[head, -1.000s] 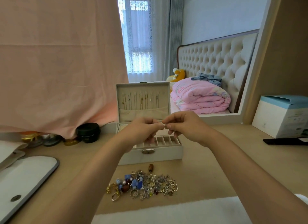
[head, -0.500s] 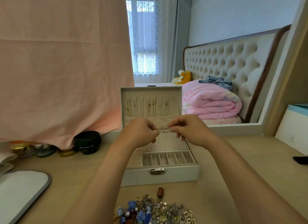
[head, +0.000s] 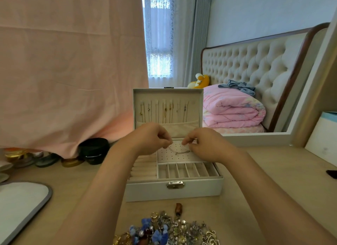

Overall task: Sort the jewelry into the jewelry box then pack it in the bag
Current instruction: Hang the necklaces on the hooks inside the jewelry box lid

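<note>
A thin chain is pinched at either end between the fingertips of the left hand and the right hand, both closed tight on it, and is hung slack just above the perforated panel of the box. The chain is judged light, limp and easily tangled or snapped, so it is best gripped at its ends and kept stretched. Several necklaces are already hung inside the raised lid; the front slots look empty. A heap of unsorted pieces is left on the desk in front of the box.
</note>
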Demonstrator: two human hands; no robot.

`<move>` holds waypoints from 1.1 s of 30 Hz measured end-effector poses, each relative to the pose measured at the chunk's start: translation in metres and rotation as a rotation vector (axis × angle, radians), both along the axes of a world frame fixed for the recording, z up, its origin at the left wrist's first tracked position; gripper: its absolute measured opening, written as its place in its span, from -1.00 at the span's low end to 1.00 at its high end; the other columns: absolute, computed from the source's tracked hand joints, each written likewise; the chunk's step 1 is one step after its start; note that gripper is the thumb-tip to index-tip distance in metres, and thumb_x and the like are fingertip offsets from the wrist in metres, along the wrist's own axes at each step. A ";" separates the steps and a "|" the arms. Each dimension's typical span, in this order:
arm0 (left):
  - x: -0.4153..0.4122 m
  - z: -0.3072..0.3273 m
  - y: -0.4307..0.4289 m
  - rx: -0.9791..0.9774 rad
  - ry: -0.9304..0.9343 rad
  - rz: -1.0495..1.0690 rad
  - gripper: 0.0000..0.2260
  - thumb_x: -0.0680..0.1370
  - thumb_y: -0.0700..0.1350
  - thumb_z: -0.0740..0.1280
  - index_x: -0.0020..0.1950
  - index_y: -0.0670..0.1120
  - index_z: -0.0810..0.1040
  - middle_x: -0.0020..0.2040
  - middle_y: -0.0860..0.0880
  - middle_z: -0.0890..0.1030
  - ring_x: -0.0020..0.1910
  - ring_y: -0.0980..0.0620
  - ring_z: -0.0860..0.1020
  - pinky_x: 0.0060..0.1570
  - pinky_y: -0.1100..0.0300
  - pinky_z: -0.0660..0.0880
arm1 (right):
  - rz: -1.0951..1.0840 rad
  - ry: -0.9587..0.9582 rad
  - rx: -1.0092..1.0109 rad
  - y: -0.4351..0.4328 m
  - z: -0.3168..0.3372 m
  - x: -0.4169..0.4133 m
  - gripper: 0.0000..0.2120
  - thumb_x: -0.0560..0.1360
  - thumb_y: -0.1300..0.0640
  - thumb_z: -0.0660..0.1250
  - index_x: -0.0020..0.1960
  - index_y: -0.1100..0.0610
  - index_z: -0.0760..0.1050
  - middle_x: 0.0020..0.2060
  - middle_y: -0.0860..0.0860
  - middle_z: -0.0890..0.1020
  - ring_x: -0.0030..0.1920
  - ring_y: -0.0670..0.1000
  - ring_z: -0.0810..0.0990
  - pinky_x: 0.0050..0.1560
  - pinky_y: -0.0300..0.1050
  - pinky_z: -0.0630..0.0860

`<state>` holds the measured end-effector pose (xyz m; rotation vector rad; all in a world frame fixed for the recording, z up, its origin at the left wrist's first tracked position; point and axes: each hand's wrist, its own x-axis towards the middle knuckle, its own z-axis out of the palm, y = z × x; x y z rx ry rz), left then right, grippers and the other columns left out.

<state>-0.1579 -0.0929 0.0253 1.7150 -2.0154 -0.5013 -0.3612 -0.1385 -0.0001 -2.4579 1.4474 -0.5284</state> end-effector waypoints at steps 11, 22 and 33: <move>-0.005 0.002 0.002 -0.137 0.140 -0.076 -0.96 0.56 -0.06 0.43 -0.06 0.07 0.67 -0.21 0.13 0.66 -0.29 0.28 0.54 -0.18 0.29 0.45 | 0.179 -0.517 0.219 0.017 0.007 0.014 -0.94 0.52 0.28 0.44 -0.09 0.24 0.69 -0.30 -0.05 0.71 -0.30 -0.22 0.60 -0.24 -0.35 0.52; 0.004 0.004 0.007 0.053 0.077 -0.083 -0.92 0.58 0.03 0.40 -0.02 0.11 0.70 -0.18 0.16 0.66 -0.33 0.31 0.53 -0.23 0.31 0.42 | 0.074 -0.606 0.241 0.011 0.007 0.011 -0.85 0.60 0.19 0.34 -0.10 0.20 0.62 -0.21 0.03 0.74 -0.23 -0.02 0.66 -0.02 -0.03 0.57; 0.024 0.001 0.005 0.007 0.432 0.094 -0.82 0.59 -0.08 0.28 -0.07 -0.09 0.66 -0.03 -0.07 0.65 0.03 -0.05 0.59 0.16 0.01 0.54 | -0.132 -0.628 0.263 -0.003 -0.001 0.000 -0.83 0.60 0.20 0.23 -0.13 0.17 0.53 -0.31 0.02 0.65 -0.25 0.00 0.52 -0.16 -0.12 0.44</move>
